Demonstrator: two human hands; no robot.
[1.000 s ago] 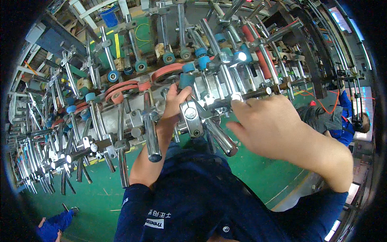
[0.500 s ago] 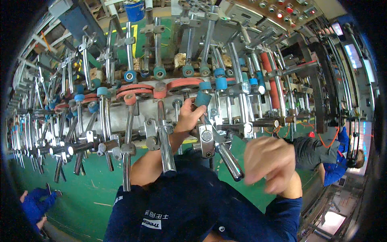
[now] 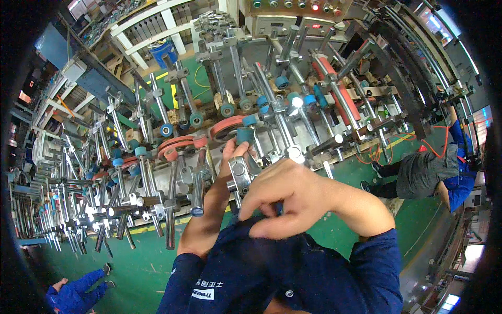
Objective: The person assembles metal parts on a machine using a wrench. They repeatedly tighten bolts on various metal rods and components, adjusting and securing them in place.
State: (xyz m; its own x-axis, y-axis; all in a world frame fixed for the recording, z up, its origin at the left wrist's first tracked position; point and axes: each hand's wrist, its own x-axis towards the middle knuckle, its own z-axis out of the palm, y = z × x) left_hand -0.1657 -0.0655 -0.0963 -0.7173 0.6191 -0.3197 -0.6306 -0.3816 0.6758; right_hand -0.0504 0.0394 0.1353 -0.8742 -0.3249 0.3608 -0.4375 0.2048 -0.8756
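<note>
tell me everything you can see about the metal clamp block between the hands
The metal clamp block is a small silvery piece of bare machined steel with a rounded top and a dark bolt head or hole on its face. It sits upright on a shiny rod among the machine's rods and teal rollers. The left hand reaches up behind it, fingers touching its upper part, while the right hand curls against its right side, partly hiding its lower end.

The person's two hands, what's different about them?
The left hand reaches up into the machine, its fingers on a silver metal clamp near a teal roller. The right hand sits lower and nearer the camera, fingers curled and pinched together; whether it grips anything cannot be seen. The left hand looks smaller and half hidden, the right one large. Both are bare and come out of dark blue sleeves.
</note>
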